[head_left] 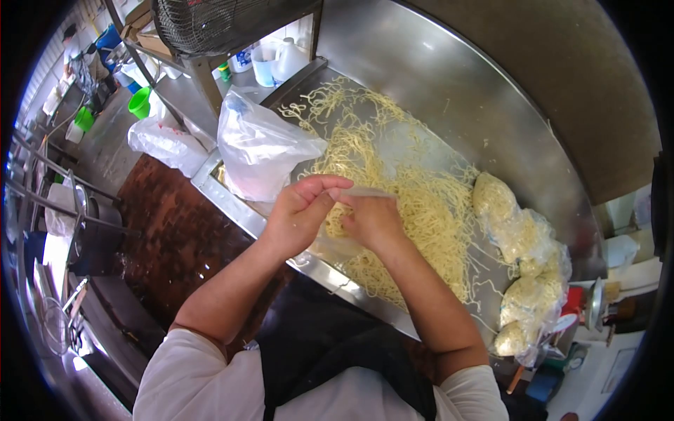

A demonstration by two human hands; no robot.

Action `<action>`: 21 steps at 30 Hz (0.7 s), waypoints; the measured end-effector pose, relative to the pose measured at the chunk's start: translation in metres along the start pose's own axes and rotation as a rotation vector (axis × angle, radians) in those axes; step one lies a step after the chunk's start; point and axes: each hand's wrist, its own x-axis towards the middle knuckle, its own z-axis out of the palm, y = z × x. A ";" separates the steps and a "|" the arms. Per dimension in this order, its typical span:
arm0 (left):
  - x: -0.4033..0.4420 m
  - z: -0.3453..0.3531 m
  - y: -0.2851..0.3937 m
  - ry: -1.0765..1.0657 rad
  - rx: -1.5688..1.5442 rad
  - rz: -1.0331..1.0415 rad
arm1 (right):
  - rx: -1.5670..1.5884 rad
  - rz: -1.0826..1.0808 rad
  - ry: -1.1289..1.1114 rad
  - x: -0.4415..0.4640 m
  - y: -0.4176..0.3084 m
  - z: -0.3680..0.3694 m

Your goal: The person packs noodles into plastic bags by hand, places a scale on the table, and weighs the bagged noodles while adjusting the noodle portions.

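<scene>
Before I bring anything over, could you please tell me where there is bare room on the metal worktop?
The clearest patch of the metal worktop lies between the loose noodles and the back wall. A narrower, strand-strewn gap opens between them and the bagged noodles. It is crowded around the left hand, right hand and white bag.

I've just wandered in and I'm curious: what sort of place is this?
Probably a commercial kitchen or small noodle workshop: loose noodles are heaped on a metal worktop, filled plastic bags sit at one end, and the worker wears a dark apron.
</scene>
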 end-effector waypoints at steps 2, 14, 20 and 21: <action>-0.002 0.001 0.004 0.001 -0.001 -0.007 | 0.084 0.041 -0.051 0.001 0.001 0.001; -0.005 -0.010 0.007 0.014 0.207 0.008 | 0.097 0.083 -0.110 0.005 0.000 0.003; -0.006 -0.020 -0.002 0.013 0.239 -0.024 | 0.484 0.099 -0.023 -0.014 0.010 -0.022; -0.005 -0.020 -0.003 0.010 0.275 -0.012 | 0.500 0.077 0.032 -0.019 0.011 -0.027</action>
